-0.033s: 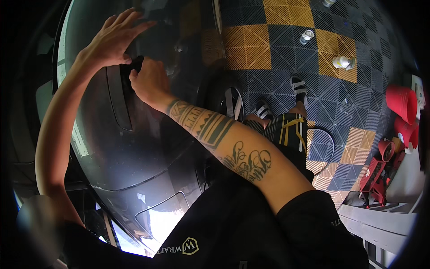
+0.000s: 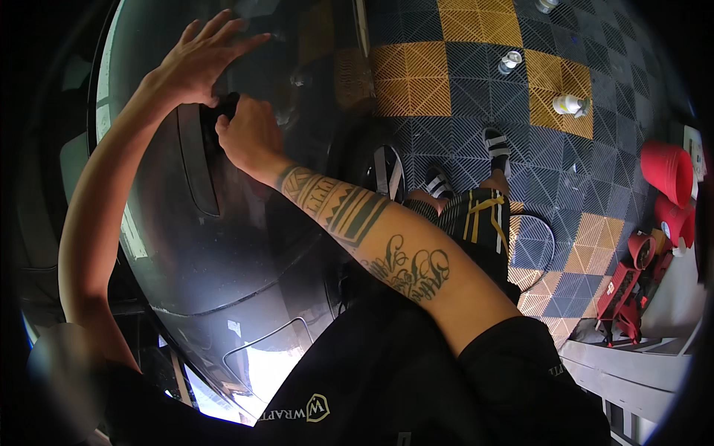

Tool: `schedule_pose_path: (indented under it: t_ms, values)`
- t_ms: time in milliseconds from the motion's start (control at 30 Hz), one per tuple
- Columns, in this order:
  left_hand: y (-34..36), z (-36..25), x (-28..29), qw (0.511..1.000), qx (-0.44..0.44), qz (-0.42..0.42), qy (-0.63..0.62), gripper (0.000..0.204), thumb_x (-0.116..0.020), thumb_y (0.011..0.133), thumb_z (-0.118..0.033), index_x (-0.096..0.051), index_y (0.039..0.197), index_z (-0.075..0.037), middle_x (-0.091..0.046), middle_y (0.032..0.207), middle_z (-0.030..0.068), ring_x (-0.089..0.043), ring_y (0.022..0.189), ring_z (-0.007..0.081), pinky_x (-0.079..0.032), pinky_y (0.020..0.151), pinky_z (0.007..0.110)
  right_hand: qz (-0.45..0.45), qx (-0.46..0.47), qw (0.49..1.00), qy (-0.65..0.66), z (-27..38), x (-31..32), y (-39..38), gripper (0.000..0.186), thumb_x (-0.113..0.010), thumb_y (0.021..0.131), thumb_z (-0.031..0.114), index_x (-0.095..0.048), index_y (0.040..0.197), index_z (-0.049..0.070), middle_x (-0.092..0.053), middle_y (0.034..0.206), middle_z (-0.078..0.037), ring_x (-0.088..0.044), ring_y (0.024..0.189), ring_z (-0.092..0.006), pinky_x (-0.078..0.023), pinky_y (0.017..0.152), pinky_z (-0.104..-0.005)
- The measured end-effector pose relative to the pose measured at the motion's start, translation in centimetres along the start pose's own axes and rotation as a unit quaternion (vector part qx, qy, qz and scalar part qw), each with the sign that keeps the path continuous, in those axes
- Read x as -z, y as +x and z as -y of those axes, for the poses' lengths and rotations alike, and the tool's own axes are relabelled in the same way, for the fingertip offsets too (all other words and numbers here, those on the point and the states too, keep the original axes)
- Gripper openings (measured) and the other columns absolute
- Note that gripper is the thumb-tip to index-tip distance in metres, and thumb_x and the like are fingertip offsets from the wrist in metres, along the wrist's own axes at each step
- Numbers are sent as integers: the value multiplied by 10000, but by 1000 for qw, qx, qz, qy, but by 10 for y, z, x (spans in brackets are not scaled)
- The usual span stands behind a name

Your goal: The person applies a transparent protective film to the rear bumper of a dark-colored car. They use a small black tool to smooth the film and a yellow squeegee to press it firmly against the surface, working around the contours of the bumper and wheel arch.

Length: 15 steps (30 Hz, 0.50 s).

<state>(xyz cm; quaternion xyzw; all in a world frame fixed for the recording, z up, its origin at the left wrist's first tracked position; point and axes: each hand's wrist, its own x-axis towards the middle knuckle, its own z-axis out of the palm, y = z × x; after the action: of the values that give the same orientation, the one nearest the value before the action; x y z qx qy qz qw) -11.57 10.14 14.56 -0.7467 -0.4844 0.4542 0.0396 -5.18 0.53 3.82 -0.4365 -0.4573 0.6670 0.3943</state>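
Note:
A dark grey car body (image 2: pixel 223 260) with a glossy surface lies in front of me on the left. My left hand (image 2: pixel 208 59) is raised over the panel with its fingers spread; its thumb side is close to my right hand. My right hand (image 2: pixel 251 135) is closed, its fingers curled at a small black piece (image 2: pixel 223 109) at the upper end of a long dark strip (image 2: pixel 197 163) on the car's side. Whether that black piece is a loose tool or part of the car, I cannot tell. My right fingertips are mostly hidden.
A car wheel (image 2: pixel 387 172) is beside my sandalled feet (image 2: pixel 496 145). On the grey and yellow tiled floor (image 2: pixel 483 22) stand a can (image 2: pixel 509 62) and a white spray bottle (image 2: pixel 570 105). Red buckets (image 2: pixel 666 172) and a red rack (image 2: pixel 619 293) line the right side.
My left hand has shifted slightly up and to the right, its fingers still spread. My right hand has stayed almost where it was.

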Motion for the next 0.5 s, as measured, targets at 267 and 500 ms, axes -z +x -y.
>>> schedule_pose_path:
  t_ms: [267,500]
  values:
    - [28,4,-3,986,-26,126,103,1429,-969,368,-273,-148,1533,-383,-156,1607,72,-120,1482,327,-175,1154,645,-59,65,996,-33,-12,-6,-5,285,-652,855,180,-572,900,-90,-627,857,-259,-648,667,-413,-536,608,-441]
    - [26,-14,-17,968,-33,167,184,1575,-960,198,-405,-135,1538,-370,-20,1617,125,-35,1474,414,-205,1108,691,193,-89,957,198,-11,44,0,176,-614,887,99,-544,893,-62,-615,718,-111,-656,522,-184,-523,441,-308]
